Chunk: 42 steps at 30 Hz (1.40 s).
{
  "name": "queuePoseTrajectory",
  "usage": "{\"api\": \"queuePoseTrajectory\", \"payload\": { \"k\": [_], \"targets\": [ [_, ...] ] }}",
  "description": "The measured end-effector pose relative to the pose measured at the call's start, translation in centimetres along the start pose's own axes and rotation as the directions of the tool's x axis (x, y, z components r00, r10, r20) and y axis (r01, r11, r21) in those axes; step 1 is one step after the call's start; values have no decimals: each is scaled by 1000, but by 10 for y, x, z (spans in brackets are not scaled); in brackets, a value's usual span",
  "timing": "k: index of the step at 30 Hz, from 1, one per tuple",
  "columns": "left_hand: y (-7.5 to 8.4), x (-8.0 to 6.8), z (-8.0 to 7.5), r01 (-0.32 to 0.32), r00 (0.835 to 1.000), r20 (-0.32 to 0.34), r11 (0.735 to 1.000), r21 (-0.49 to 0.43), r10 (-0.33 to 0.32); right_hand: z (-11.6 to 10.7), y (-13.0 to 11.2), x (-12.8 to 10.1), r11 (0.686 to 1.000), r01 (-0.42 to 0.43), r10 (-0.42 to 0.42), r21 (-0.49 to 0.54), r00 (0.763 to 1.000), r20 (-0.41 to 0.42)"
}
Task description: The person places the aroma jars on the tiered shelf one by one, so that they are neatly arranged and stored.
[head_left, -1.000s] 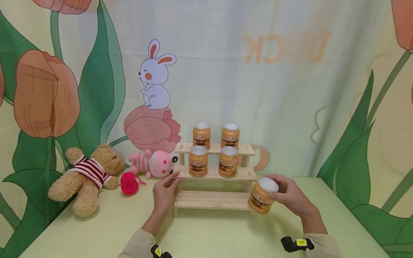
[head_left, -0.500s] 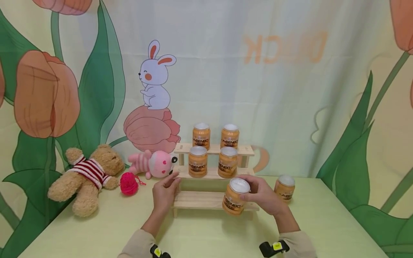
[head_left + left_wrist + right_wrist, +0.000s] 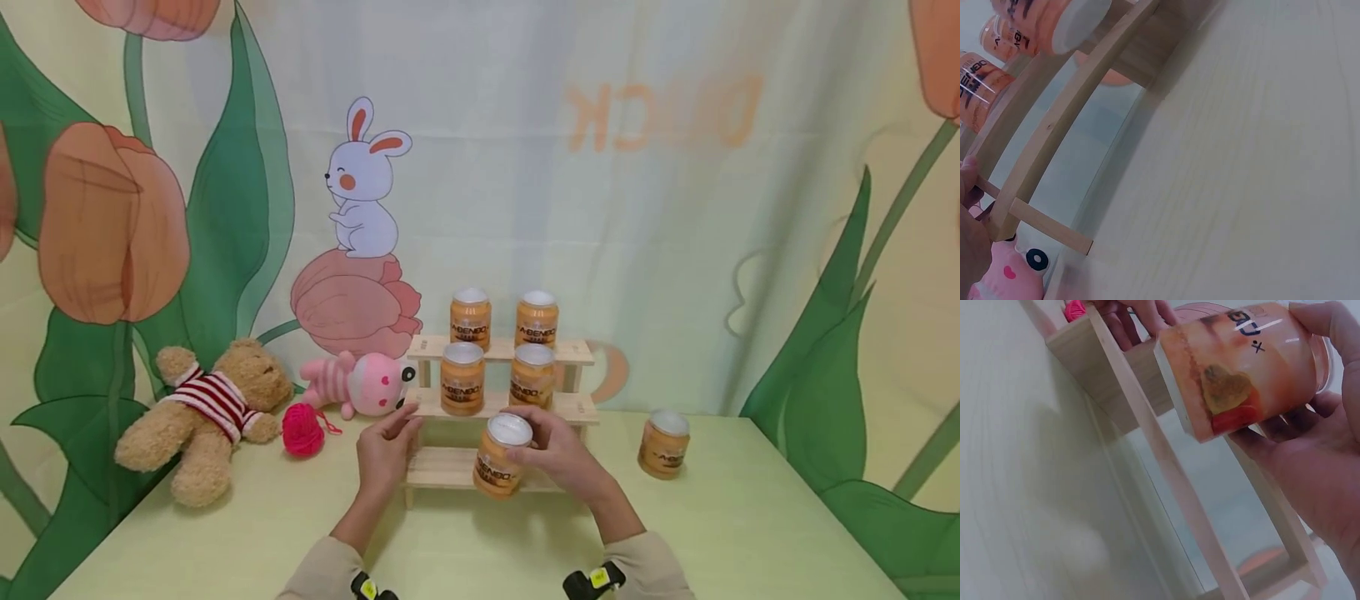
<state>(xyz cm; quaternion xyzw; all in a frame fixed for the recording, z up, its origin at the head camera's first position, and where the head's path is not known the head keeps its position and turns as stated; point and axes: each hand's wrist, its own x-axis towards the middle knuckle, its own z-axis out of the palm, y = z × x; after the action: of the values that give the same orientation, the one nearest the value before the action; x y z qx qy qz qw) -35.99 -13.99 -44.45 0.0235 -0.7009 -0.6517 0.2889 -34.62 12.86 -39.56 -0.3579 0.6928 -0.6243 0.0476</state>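
Observation:
My right hand (image 3: 558, 454) grips an orange can (image 3: 497, 467) with a silvery lid, tilted, in front of the bottom tier of a three-tier wooden shelf (image 3: 442, 467). In the right wrist view the thumb and fingers wrap round the can (image 3: 1241, 375) near its lid end, with its white base toward the shelf. My left hand (image 3: 386, 454) holds the shelf's left end, fingertips near the middle tier. The left wrist view shows that hand (image 3: 971, 231) at a shelf upright. Two similar cans stand on the top tier and two on the middle tier (image 3: 462, 383).
Another orange can (image 3: 664, 446) stands on the table right of the shelf. On the left lie a teddy bear (image 3: 217, 417) in a striped sweater, a pink plush toy (image 3: 360, 383) and a red yarn ball (image 3: 303, 431). A printed curtain (image 3: 660, 250) hangs behind.
My right hand has carried the can leftward from the shelf's right end to in front of its middle. The can on the table at right has come into view. The left hand stays in place.

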Motion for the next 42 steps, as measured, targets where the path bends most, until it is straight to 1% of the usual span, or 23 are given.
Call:
{"api": "queuePoseTrajectory", "payload": {
  "k": [4,7,13,17,23,28,31,35,38,42],
  "targets": [
    [-1,-1,0,-25,1000,2,1000,-20,25,12,3,9,997,-3,2,-83,1000,-18],
    [-1,-1,0,-46,999,-1,998,-35,46,19,2,16,992,-17,14,-125,1000,-27],
    [0,0,1,-62,998,-2,998,-27,62,26,3,29,986,-51,44,-162,998,-43],
    [2,-1,2,-55,998,-3,998,-24,55,27,6,34,985,-34,30,-166,999,-24],
    [3,-3,2,-26,1000,-6,999,-33,25,29,9,36,979,16,-16,-206,1000,1],
    [2,-2,2,-36,999,-8,999,-25,36,30,7,36,973,34,-34,-227,999,4],
    [1,0,1,-43,999,2,999,-29,43,29,7,37,971,8,-14,-239,1000,-24],
    [-1,1,0,-34,999,12,999,-33,34,31,5,37,968,-32,14,-249,997,-77],
    [-1,0,-1,-36,999,8,999,-22,36,32,4,35,964,-36,11,-264,995,-96],
    [-2,-2,0,-47,999,2,999,-16,47,32,3,34,954,-30,1,-297,995,-98]
  ]
}}
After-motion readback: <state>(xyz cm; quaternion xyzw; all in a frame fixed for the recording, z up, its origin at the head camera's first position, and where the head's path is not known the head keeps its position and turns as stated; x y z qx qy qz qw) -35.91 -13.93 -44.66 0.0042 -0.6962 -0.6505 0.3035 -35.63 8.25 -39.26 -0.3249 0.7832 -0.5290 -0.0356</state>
